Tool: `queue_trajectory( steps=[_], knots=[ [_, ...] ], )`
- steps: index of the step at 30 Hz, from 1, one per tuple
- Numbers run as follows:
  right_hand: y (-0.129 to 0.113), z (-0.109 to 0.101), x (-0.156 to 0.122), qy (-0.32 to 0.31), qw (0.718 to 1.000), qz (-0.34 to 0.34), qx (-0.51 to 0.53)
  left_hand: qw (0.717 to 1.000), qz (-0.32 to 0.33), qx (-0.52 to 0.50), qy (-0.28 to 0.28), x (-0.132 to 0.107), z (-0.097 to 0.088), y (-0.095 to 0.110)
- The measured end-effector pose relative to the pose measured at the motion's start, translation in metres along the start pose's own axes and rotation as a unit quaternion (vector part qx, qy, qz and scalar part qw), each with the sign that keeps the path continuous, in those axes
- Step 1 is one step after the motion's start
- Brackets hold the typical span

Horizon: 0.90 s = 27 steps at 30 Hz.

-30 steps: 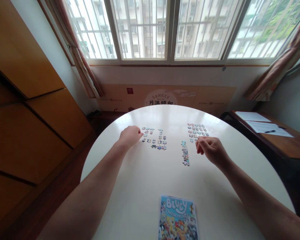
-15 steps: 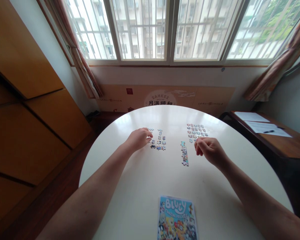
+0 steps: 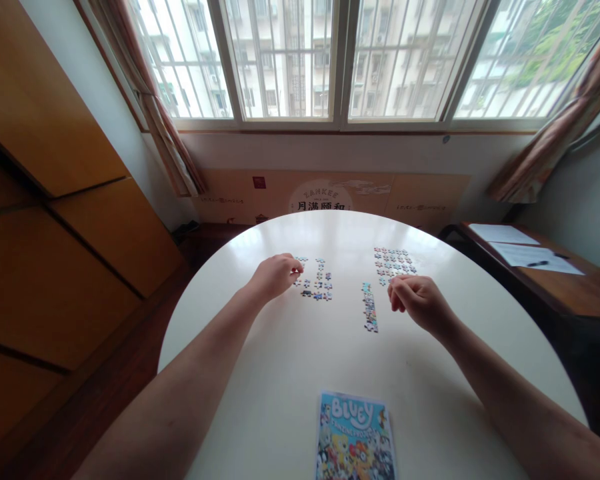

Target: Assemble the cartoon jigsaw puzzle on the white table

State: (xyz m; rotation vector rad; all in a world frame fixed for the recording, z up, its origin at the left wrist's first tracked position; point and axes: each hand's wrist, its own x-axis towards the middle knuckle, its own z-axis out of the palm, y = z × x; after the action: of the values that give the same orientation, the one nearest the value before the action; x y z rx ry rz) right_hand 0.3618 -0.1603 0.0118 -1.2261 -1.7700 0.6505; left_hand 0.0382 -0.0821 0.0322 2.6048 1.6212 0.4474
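Note:
My left hand (image 3: 276, 276) is over the left edge of a group of loose jigsaw pieces (image 3: 320, 295), thumb and fingertips drawn together. Whatever may be between those fingertips is too small to make out. To the right stands a narrow joined strip of jigsaw puzzle (image 3: 370, 308), several pieces long. Just right of this strip my right hand (image 3: 418, 300) is closed, its fingers curled together and their inside hidden. Behind it lie rows of separate jigsaw pieces (image 3: 393, 261), partly covered by the hand.
A blue picture sheet (image 3: 355, 437) lettered "Bluey" lies at the near side of the round white table (image 3: 280, 400). Beyond the table's right edge, a brown desk (image 3: 593, 290) bears papers (image 3: 535, 258) and a dark pen. Wooden cabinets (image 3: 95, 267) stand on the left.
The thumb and fingers of my left hand have come together, and the hand has shifted slightly left and away from me. My right hand has hardly moved.

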Motion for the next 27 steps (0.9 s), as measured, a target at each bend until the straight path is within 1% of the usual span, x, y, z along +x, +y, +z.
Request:
queue_trajectory(
  steps=[5, 9, 15, 21, 23, 27],
  knots=[
    [0.003, 0.001, 0.0, -0.01, 1.0, -0.005, -0.007, 1.0, -0.004, 0.006, 0.003, 0.0, -0.002, 0.0],
    [0.004, 0.002, -0.001, -0.013, 1.0, -0.004, -0.011, 0.999, -0.026, 0.02, 0.012, 0.001, -0.006, -0.002],
    [0.007, 0.003, -0.001, -0.013, 1.0, -0.002, -0.01, 0.992, -0.089, 0.057, 0.068, 0.002, -0.01, -0.013],
    [0.008, 0.004, -0.001, -0.015, 1.0, 0.001, -0.013, 0.98, -0.127, 0.037, 0.147, 0.003, -0.013, -0.02],
    [0.008, 0.004, -0.001, -0.016, 1.0, -0.001, -0.014, 0.977, -0.14, 0.034, 0.159, 0.003, -0.015, -0.02],
    [0.007, 0.004, -0.001, -0.017, 1.0, -0.005, -0.014, 0.973, -0.168, 0.031, 0.156, 0.002, -0.021, -0.018]
  ],
)
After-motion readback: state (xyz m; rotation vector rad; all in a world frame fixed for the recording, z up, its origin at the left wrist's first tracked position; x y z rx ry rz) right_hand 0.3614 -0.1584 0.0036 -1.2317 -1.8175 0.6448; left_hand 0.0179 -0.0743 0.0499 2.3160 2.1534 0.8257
